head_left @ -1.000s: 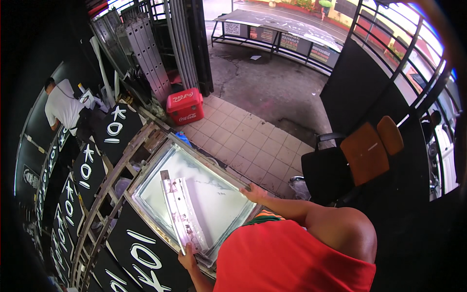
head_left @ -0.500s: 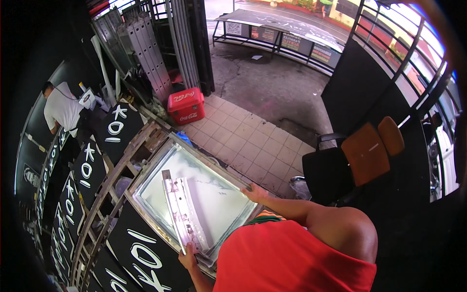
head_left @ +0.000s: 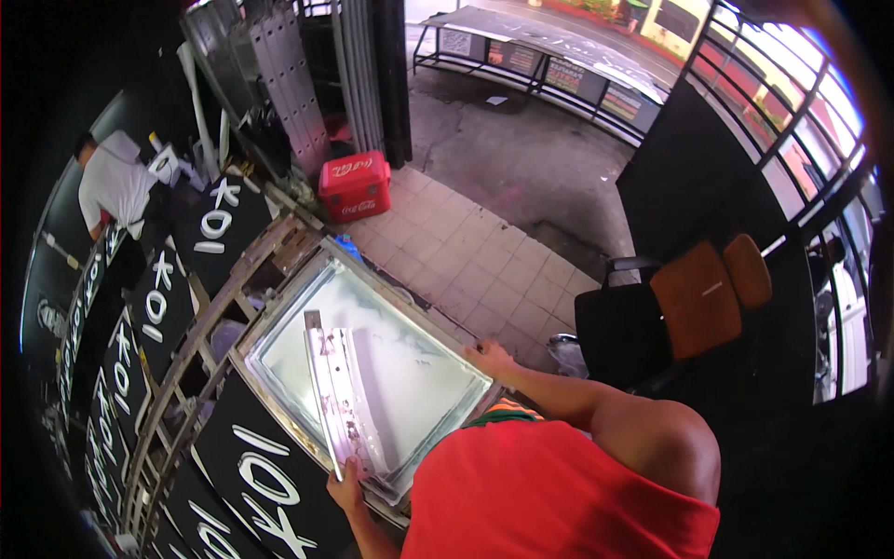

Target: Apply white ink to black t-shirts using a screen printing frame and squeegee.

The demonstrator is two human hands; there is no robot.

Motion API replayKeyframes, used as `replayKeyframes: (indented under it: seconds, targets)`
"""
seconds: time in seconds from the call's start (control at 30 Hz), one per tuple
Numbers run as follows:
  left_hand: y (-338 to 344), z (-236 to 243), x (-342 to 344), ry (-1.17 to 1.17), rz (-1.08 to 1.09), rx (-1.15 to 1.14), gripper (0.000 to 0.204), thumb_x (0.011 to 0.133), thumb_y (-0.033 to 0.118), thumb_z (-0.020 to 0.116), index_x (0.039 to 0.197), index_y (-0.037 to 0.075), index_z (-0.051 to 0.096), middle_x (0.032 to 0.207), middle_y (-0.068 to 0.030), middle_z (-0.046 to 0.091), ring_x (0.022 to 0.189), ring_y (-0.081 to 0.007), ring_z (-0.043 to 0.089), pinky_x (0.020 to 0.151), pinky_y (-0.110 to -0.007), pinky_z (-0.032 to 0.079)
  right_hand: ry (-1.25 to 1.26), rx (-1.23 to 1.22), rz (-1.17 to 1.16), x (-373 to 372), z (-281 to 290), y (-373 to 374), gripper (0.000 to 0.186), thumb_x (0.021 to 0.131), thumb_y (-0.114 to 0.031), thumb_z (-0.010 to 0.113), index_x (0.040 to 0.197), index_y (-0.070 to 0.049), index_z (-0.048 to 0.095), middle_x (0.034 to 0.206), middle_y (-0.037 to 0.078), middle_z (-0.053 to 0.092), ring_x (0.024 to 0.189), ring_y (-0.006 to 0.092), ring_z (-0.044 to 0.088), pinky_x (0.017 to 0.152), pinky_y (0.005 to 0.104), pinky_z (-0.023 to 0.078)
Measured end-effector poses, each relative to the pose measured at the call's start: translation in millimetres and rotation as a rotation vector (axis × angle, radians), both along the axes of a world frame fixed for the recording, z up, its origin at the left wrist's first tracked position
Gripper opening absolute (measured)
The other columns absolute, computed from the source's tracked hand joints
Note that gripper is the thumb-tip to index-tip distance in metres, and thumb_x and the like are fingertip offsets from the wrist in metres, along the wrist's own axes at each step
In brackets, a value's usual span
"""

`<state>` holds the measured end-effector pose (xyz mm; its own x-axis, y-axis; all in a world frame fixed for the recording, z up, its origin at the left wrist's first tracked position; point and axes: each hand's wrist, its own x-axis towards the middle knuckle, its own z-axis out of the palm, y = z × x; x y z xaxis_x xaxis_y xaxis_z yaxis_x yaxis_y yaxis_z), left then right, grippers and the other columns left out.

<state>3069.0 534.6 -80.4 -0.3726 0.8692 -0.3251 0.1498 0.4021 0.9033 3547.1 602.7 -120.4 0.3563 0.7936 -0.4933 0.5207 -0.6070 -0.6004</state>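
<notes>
So the left hand (head_left: 345, 486) has its fingers closed around the near end of a long, shiny silver metal strip with brownish blotches (head_left: 337, 387), which lies lengthwise over the left part of a pale, glassy rectangular panel in a worn frame (head_left: 419, 387). Right hand (head_left: 491, 360) is at the panel's right corner, fingers bent, but can't tell if it's gripping anything. Boxy red cooler (head_left: 355, 194) sits on the beige floor tiles (head_left: 456, 240) past the frame.
</notes>
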Motion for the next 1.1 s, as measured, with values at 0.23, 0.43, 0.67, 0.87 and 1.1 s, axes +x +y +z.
replayKeyframes:
  seconds: [0.23, 0.43, 0.67, 0.87, 1.1]
  targets:
    - [58.2, 78.8, 0.4, 0.725, -0.269, -0.062, 0.067, 0.073, 0.058, 0.081, 0.106, 0.0, 0.073, 0.094, -0.0244, 0.072, 0.09, -0.0439, 0.07, 0.08, -0.051, 0.054, -0.299, 0.567, 0.059, 38.6, 87.1, 111.0, 0.062, 0.088, -0.038, 0.073, 0.135, -0.001, 0.057, 0.135, 0.024, 0.058, 0.126, 0.0404, 0.055, 0.107, 0.046, 0.045]
    - [108.0, 123.3, -16.7, 1.064, -0.344, 0.055, 0.046, 0.072, 0.045, 0.085, 0.096, 0.008, 0.072, 0.084, -0.019, 0.07, 0.082, -0.039, 0.066, 0.074, -0.051, 0.051, -0.478, 0.756, 0.706, -33.3, 185.6, 223.7, 0.07, 0.078, -0.029, 0.08, 0.139, -0.008, 0.054, 0.141, 0.015, 0.054, 0.133, 0.0346, 0.049, 0.109, 0.0496, 0.04]
    - [180.3, 155.3, -27.5, 1.114, -0.56, 0.275, 0.038, 0.075, 0.032, 0.085, 0.101, 0.009, 0.071, 0.091, -0.0095, 0.073, 0.091, -0.0343, 0.069, 0.102, -0.049, 0.049, -0.537, 0.439, 1.332, -112.9, 178.5, 314.5, 0.061, 0.073, -0.021, 0.074, 0.132, -0.009, 0.061, 0.137, 0.014, 0.058, 0.128, 0.0341, 0.054, 0.105, 0.0481, 0.045]
    - [249.3, 121.3, -57.5, 1.118, -0.599, 0.156, 0.035, 0.079, 0.025, 0.08, 0.108, 0.011, 0.069, 0.106, -0.0098, 0.071, 0.1, -0.0345, 0.066, 0.088, -0.052, 0.051, -0.482, 0.419, 1.286, -135.9, 149.5, 350.5, 0.044, 0.072, -0.019, 0.069, 0.114, -0.006, 0.068, 0.12, 0.016, 0.065, 0.119, 0.035, 0.06, 0.099, 0.0467, 0.051]
    - [344.6, 70.9, -71.1, 1.182, -0.586, 0.132, 0.026, 0.085, 0.02, 0.067, 0.11, 0.012, 0.071, 0.106, -0.0125, 0.071, 0.104, -0.0374, 0.067, 0.095, -0.056, 0.049, -0.701, 0.511, 1.146, -153.5, 120.1, 383.4, 0.043, 0.075, -0.021, 0.069, 0.116, -0.008, 0.071, 0.115, 0.014, 0.068, 0.117, 0.0335, 0.062, 0.101, 0.0463, 0.052]
